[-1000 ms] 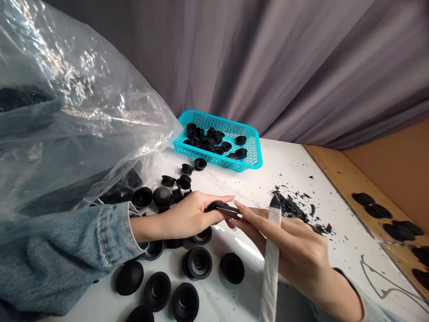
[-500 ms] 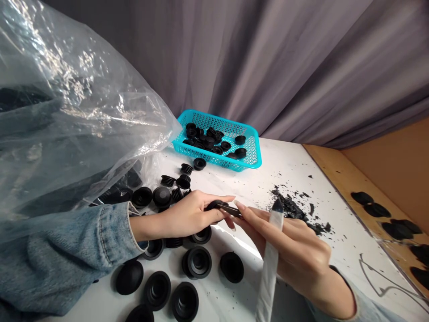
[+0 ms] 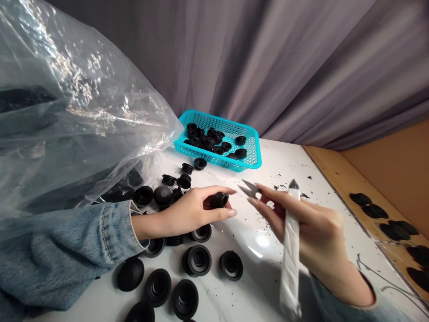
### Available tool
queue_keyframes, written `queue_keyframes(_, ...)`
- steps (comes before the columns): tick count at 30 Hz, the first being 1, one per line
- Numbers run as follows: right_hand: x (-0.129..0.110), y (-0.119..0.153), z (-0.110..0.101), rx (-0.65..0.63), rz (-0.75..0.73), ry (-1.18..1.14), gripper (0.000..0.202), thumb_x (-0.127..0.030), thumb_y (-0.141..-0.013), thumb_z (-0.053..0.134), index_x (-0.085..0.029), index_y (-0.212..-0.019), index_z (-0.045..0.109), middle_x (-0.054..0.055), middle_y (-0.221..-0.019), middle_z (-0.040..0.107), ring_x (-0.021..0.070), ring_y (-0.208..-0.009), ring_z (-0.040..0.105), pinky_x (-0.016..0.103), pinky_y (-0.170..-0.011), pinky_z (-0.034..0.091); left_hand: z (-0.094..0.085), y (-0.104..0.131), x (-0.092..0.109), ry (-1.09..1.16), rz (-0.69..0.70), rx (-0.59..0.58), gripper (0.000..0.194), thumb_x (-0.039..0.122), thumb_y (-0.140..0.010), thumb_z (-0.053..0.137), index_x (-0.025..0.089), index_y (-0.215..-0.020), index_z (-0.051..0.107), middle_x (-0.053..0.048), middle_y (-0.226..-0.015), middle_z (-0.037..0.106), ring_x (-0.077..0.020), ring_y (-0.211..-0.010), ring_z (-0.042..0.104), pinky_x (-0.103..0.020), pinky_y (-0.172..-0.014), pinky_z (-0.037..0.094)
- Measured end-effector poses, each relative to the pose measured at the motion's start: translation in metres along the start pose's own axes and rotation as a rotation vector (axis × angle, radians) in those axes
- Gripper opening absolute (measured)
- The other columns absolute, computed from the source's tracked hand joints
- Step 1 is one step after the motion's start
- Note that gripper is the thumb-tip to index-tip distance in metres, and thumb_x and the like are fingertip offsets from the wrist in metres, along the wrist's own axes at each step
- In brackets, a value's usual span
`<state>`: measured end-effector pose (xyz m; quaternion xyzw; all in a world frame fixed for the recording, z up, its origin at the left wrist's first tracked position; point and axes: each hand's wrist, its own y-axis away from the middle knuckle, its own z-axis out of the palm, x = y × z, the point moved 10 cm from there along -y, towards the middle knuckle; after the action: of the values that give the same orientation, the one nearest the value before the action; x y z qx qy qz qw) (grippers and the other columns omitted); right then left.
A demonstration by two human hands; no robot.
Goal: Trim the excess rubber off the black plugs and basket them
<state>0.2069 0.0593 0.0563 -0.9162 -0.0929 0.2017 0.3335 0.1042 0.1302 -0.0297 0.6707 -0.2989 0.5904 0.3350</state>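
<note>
Black plug [image 3: 219, 200], matte, ribbed round its stem, clamped between thumb and fingers of left hand [image 3: 192, 206], above table. Just beside it, snips [image 3: 250, 189]: slim metal blades spread, right hand [image 3: 306, 221] closed on them. White-wrapped stick [image 3: 290, 259], dark pointed tip, against right hand. Nearer, round hollow plugs [image 3: 197, 260] on glossy white table [image 3: 284, 156]. Beyond, perforated turquoise basket [image 3: 253, 165]; crinkled clear bag [image 3: 110, 103] at left; pleated grey curtain [image 3: 268, 58] behind.
</note>
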Motion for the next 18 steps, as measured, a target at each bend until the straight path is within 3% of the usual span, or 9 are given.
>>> queue_keyframes(4,0.033,0.001,0.04,-0.313,0.112,0.08,0.02,-0.03,-0.085,0.057,-0.015,-0.075,0.066,0.003,-0.05,0.064,0.0162,-0.04,0.06,0.025,-0.04,0.041,0.0,0.0,-0.001,-0.02,-0.005,0.027,0.054,0.036,-0.072,0.07,0.018,-0.12,0.054,-0.007,-0.108,0.061,-0.019,-0.094,0.058,-0.033,-0.085,0.047)
queue_keyframes(7,0.05,0.018,0.077,-0.612,0.223,0.084,0.021,-0.028,-0.086,0.054,-0.014,-0.073,0.064,0.004,-0.053,0.064,0.017,-0.046,0.061,0.025,-0.045,0.039,-0.001,0.0,0.0,-0.108,0.035,0.033,0.06,0.036,-0.07,0.072,0.016,-0.122,0.053,-0.009,-0.115,0.056,-0.0209,-0.098,0.056,-0.035,-0.088,0.046)
queue_keyframes(9,0.053,0.027,0.089,-0.707,0.272,0.075,0.019,-0.028,-0.086,0.055,-0.015,-0.074,0.063,0.004,-0.056,0.064,0.0169,-0.049,0.061,0.025,-0.047,0.038,-0.001,0.0,0.002,-0.151,0.065,0.034,0.06,0.035,-0.072,0.07,0.017,-0.126,0.05,-0.01,-0.121,0.052,-0.0191,-0.094,0.056,-0.035,-0.085,0.048)
queue_keyframes(12,0.052,0.027,0.089,-0.724,0.284,0.084,0.023,-0.036,-0.085,0.057,-0.016,-0.073,0.061,0.004,-0.056,0.061,0.0167,-0.049,0.056,0.025,-0.046,0.032,-0.001,0.002,0.005,-0.221,0.107,0.027,0.054,0.034,-0.079,0.063,0.021,-0.129,0.048,-0.008,-0.125,0.048,-0.0158,-0.088,0.055,-0.033,-0.081,0.049)
queue_keyframes(15,0.051,0.018,0.076,-0.679,0.328,0.052,0.036,-0.047,-0.087,0.049,-0.017,-0.068,0.058,0.003,-0.052,0.055,0.0148,-0.046,0.049,0.026,-0.046,0.03,-0.001,0.003,0.008,-0.287,0.149,0.024,0.049,0.034,-0.083,0.059,0.024,-0.13,0.047,-0.007,-0.122,0.048,-0.0153,-0.088,0.054,-0.03,-0.079,0.049)
queue_keyframes(18,0.045,0.007,0.059,-0.563,0.453,-0.255,0.043,-0.05,-0.09,0.041,-0.017,-0.069,0.06,0.002,-0.056,0.058,0.0131,-0.049,0.05,0.025,-0.05,0.036,-0.002,0.002,0.008,-0.335,0.153,0.037,0.05,0.035,-0.081,0.062,0.025,-0.129,0.049,-0.006,-0.114,0.049,-0.0124,-0.077,0.053,-0.028,-0.071,0.049)
